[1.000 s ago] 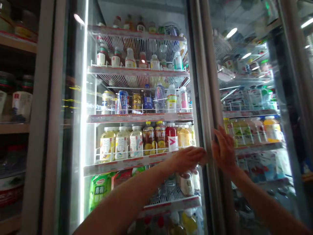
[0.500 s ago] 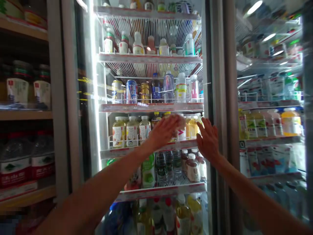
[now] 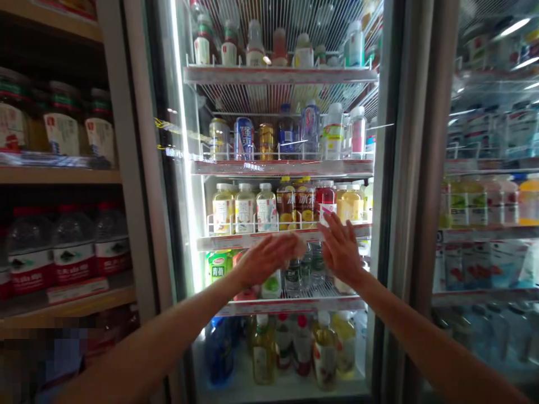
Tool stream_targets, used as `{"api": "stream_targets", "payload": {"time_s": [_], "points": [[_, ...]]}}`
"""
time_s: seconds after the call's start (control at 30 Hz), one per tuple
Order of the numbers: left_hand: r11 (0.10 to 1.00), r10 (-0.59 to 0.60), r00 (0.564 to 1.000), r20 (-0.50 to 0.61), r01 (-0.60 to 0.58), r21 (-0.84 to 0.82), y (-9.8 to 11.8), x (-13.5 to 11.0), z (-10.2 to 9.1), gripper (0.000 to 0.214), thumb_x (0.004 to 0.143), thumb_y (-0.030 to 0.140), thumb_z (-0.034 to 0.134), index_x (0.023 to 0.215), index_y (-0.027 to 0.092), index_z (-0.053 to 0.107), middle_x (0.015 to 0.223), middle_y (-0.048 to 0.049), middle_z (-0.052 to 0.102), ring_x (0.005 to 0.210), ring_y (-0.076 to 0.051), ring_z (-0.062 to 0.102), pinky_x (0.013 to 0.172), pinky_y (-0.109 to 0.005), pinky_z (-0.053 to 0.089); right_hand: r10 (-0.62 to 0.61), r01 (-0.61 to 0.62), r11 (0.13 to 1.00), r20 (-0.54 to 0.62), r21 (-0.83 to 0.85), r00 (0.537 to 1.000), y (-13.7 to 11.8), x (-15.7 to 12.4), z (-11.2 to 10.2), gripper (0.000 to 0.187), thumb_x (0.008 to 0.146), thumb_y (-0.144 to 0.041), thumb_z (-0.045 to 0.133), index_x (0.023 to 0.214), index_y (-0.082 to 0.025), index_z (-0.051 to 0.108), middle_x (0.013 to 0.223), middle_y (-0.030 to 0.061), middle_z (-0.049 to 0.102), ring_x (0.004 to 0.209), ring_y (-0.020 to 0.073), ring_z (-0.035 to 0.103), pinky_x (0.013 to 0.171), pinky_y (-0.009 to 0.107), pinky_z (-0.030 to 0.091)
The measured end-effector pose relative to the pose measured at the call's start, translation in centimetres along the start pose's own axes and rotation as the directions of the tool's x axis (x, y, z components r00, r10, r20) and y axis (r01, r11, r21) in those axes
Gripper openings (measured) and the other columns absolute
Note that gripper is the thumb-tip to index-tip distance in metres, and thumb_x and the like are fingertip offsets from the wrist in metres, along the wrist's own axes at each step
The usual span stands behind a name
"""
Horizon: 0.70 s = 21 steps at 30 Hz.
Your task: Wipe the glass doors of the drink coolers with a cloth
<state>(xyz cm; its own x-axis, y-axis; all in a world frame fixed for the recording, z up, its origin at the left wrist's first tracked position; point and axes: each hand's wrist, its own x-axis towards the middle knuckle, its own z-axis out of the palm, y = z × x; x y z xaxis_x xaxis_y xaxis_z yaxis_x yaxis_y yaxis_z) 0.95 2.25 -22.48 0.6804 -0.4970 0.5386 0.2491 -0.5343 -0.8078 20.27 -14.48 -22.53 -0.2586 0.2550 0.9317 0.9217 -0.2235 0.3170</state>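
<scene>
My left hand (image 3: 272, 259) is stretched out with nothing in it, its fingertips blurred. It hovers before a shelf edge and the drinks below, partly hiding a green-labelled bottle (image 3: 270, 286) and clear bottles (image 3: 293, 278). To its right my right hand (image 3: 342, 251) is raised with fingers spread, also holding nothing. Its fingertips overlap a bottle of red drink (image 3: 327, 194); pale yellow bottles (image 3: 351, 203) stand beside that. Both hands are in front of a lit drinks fridge (image 3: 284, 167); whether they touch its glass I cannot tell.
Dark-capped jars (image 3: 63, 120) and red-labelled water bottles (image 3: 69, 247) fill wooden shelves at left. A metal door frame (image 3: 415, 202) separates the lit fridge from another drinks fridge at right. Tea bottles (image 3: 244, 207), cans (image 3: 243, 138) and tall bottles (image 3: 324, 350) line the lit shelves.
The view has tilted down and turned slightly left. Both hands have moved down and left relative to the shelves, uncovering brown yellow-capped bottles and the red drink. Both stay empty.
</scene>
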Motion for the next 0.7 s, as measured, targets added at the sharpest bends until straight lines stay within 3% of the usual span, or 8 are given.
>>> {"api": "stream_targets", "payload": {"time_s": [0.07, 0.13, 0.23, 0.3, 0.47, 0.57, 0.63, 0.7], "points": [[0.975, 0.219, 0.973, 0.071, -0.215, -0.054, 0.7, -2.2, -0.2, 0.049, 0.089, 0.031, 0.042, 0.135, 0.018, 0.038, 0.149, -0.0021, 0.027, 0.140, -0.016, 0.011, 0.113, -0.032, 0.019, -0.044, 0.043, 0.999, 0.042, 0.014, 0.998, -1.2, -0.6, 0.2, 0.061, 0.085, -0.015, 0.041, 0.143, -0.023, 0.021, 0.148, 0.0079, 0.028, 0.138, 0.0220, 0.021, 0.112, 0.048, 0.017], [0.962, 0.270, 0.958, 0.091, -0.265, -0.069, 0.1, -4.0, -0.6, 0.047, 0.088, 0.031, 0.043, 0.134, 0.020, 0.040, 0.149, -0.0005, 0.027, 0.140, -0.015, 0.012, 0.114, -0.032, 0.017, -0.060, 0.059, 0.998, 0.041, 0.029, 0.997, -2.2, -0.9, 0.5, 0.062, 0.085, -0.014, 0.041, 0.143, -0.023, 0.021, 0.148, 0.0083, 0.029, 0.138, 0.0223, 0.022, 0.112, 0.048, 0.017], [0.999, -0.036, 0.999, 0.017, 0.035, 0.020, -2.2, -6.1, -1.0, 0.046, 0.088, 0.029, 0.044, 0.133, 0.020, 0.041, 0.146, -0.0038, 0.034, 0.140, -0.019, 0.011, 0.115, -0.040, 0.014, -0.025, 0.024, 0.998, 0.028, 0.058, 0.999, -3.3, -0.9, 0.8, 0.064, 0.084, -0.014, 0.043, 0.143, -0.025, 0.020, 0.148, 0.0067, 0.028, 0.137, 0.0220, 0.024, 0.112, 0.048, 0.018], [0.979, -0.195, 0.980, -0.024, 0.196, 0.049, -2.8, -7.9, -1.1, 0.046, 0.087, 0.028, 0.047, 0.132, 0.019, 0.042, 0.144, -0.0064, 0.037, 0.140, -0.022, 0.011, 0.114, -0.044, 0.014, -0.017, 0.014, 0.997, 0.036, 0.078, 0.999, -4.2, -0.9, 1.0, 0.065, 0.084, -0.014, 0.042, 0.143, -0.026, 0.019, 0.148, 0.0066, 0.028, 0.137, 0.0218, 0.025, 0.112, 0.048, 0.018], [0.990, 0.137, 0.983, 0.125, -0.130, -0.060, -2.1, -13.3, -1.5, 0.045, 0.087, 0.028, 0.046, 0.132, 0.024, 0.043, 0.146, -0.0005, 0.033, 0.139, -0.015, 0.016, 0.116, -0.036, 0.011, -0.130, 0.122, 0.986, 0.071, 0.117, 0.989, -6.0, -1.7, 1.9, 0.059, 0.084, -0.015, 0.038, 0.142, -0.022, 0.024, 0.144, 0.0110, 0.035, 0.138, 0.0221, 0.023, 0.111, 0.049, 0.018], [0.985, -0.168, 0.986, -0.004, 0.168, 0.037, -4.1, -14.7, -2.2, 0.054, 0.088, 0.029, 0.048, 0.139, 0.026, 0.032, 0.147, -0.0026, 0.030, 0.139, -0.017, 0.015, 0.115, -0.041, 0.012, -0.101, 0.094, 0.990, 0.056, 0.106, 0.993, -6.0, -1.7, 2.1, 0.058, 0.085, -0.014, 0.039, 0.140, -0.021, 0.027, 0.144, 0.0121, 0.036, 0.138, 0.0222, 0.022, 0.111, 0.049, 0.018], [0.902, -0.410, 0.903, -0.130, 0.422, 0.089, -5.1, -15.1, -2.4, 0.063, 0.087, 0.028, 0.050, 0.143, 0.023, 0.022, 0.148, -0.0069, 0.026, 0.140, -0.021, 0.014, 0.114, -0.044, 0.015, -0.051, 0.047, 0.994, 0.034, 0.095, 0.998, -5.9, -1.8, 2.2, 0.058, 0.085, -0.013, 0.040, 0.140, -0.022, 0.028, 0.145, 0.0118, 0.034, 0.138, 0.0221, 0.022, 0.111, 0.049, 0.019], [0.852, -0.498, 0.852, -0.164, 0.515, 0.090, -4.4, -15.7, -2.3, 0.067, 0.086, 0.027, 0.052, 0.144, 0.021, 0.018, 0.149, -0.0100, 0.023, 0.139, -0.024, 0.013, 0.112, -0.046, 0.020, -0.039, 0.035, 0.995, 0.037, 0.095, 0.999, -5.9, -2.0, 2.3, 0.058, 0.084, -0.013, 0.041, 0.140, -0.022, 0.028, 0.146, 0.0110, 0.032, 0.138, 0.0220, 0.023, 0.111, 0.049, 0.019]]}}
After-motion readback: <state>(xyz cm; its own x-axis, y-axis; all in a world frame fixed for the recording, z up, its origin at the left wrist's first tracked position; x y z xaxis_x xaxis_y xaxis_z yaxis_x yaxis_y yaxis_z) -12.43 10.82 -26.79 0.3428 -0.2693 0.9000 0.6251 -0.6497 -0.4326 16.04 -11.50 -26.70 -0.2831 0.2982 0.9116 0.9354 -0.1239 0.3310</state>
